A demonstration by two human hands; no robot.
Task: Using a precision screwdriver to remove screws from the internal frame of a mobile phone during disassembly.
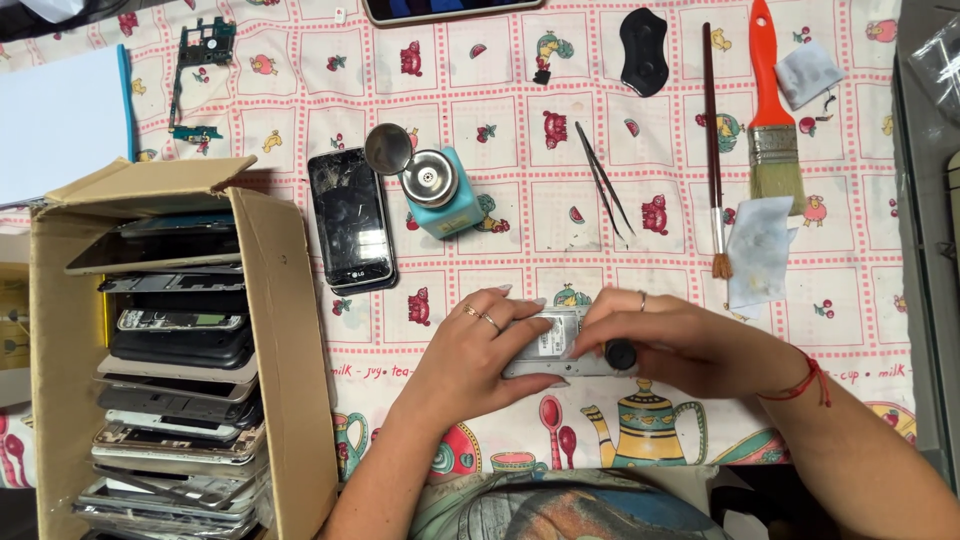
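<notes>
Left hand (478, 352) clamps the silver phone frame (556, 345) just below the teal solvent dispenser (440, 190), while the right hand (672, 340) pinches a black-capped screwdriver (621, 354) against it; a slipping tip would likely gouge the frame or scatter screws.

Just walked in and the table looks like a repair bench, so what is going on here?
A person holds an opened silver phone body over the patterned tablecloth. The left hand steadies it, while the right hand presses a black-handled tool against it. A cracked black phone, a blue dispenser bottle, tweezers and brushes lie beyond. A cardboard box of stacked phone parts stands at the left.
</notes>
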